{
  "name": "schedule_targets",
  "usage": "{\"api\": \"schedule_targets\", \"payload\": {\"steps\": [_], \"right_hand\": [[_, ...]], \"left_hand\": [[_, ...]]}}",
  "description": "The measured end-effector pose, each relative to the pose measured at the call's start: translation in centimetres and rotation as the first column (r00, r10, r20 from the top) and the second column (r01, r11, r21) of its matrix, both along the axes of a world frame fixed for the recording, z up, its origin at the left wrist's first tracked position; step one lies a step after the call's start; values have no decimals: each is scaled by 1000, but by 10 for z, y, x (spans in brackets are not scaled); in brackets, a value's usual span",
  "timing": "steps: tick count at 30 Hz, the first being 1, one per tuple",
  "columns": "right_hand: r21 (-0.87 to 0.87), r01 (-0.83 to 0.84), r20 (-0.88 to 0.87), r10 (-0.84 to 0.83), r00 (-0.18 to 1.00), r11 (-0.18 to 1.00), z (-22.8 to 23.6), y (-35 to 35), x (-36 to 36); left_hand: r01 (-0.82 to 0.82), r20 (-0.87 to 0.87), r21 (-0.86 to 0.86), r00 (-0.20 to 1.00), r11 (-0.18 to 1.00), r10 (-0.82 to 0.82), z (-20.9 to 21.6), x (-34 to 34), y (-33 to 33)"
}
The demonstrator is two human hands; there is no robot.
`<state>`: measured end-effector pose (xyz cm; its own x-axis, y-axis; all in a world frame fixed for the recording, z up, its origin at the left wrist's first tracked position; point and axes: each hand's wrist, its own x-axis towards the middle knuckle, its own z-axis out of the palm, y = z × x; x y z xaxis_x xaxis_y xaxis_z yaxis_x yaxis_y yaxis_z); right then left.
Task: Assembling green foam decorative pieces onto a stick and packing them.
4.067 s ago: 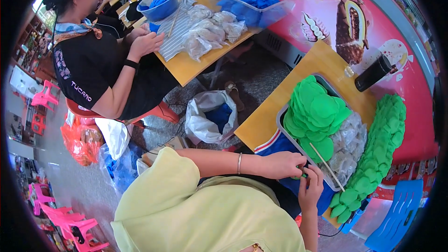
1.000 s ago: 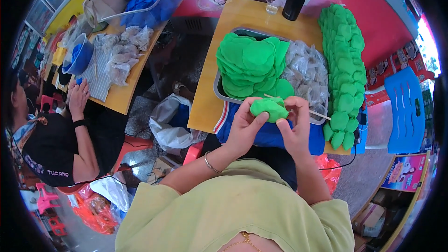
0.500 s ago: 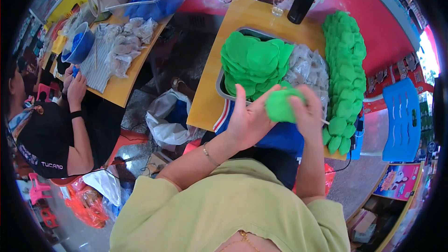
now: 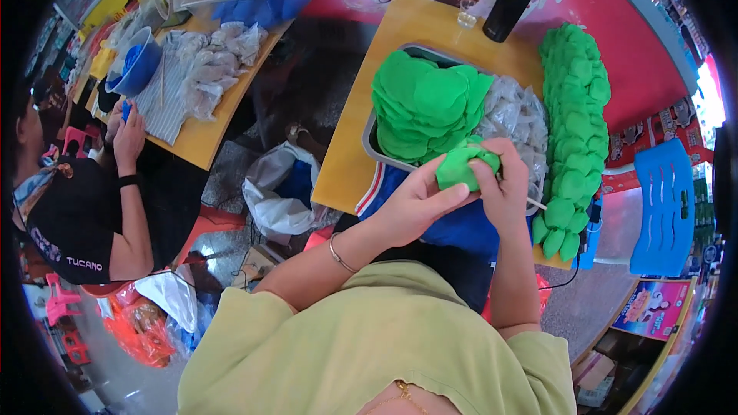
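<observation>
Both of my hands are together in front of the table, closed on one soft green piece (image 4: 460, 167) that looks like thin cloth or foam, partly folded. My left hand (image 4: 419, 204) grips its lower left side, thumb forward. My right hand (image 4: 507, 184) pinches its right side; a thin white stick (image 4: 536, 204) pokes out beside that palm. Just beyond lies a metal tray (image 4: 371, 138) with a heap of flat, round green pieces (image 4: 430, 100) on its left and crumpled clear plastic (image 4: 511, 119) on its right.
A long row of puffed green pieces (image 4: 573, 107) lines the table's right edge. A black tumbler (image 4: 510, 6) and small glass (image 4: 466, 15) stand at the back. A co-worker (image 4: 84, 215) sits left, holding something blue, near a blue bucket (image 4: 137, 65). A blue chair (image 4: 663, 207) is at right.
My left hand, spread open before, has closed around the green piece. My right hand, blurred earlier, now pinches it steadily. The co-worker's hands have shifted slightly.
</observation>
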<state>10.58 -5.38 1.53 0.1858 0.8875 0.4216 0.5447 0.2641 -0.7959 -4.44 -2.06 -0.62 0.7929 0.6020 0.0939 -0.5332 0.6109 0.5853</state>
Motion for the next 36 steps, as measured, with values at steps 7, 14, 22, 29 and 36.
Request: {"api": "schedule_targets", "payload": {"steps": [7,14,22,29,36], "right_hand": [[125,30,125,-46,991,992,11,3,-3],[128,-42,168,20,986,991,7,0,-1],[100,-61,196,40,980,993,8,-7,0],[38,-116,-3,116,993,993,-3,-15,-2],[146,-177,-279,212,937,973,-13,-16,-24]], "left_hand": [[-227,-215,607,876,762,432,-10,-4,20],[-288,-192,602,853,745,485,-10,-4,17],[-295,-176,623,850,725,497,-16,-11,19],[-280,-168,659,850,698,500,-9,-16,24],[-367,-67,766,770,527,634,0,-16,30]]}}
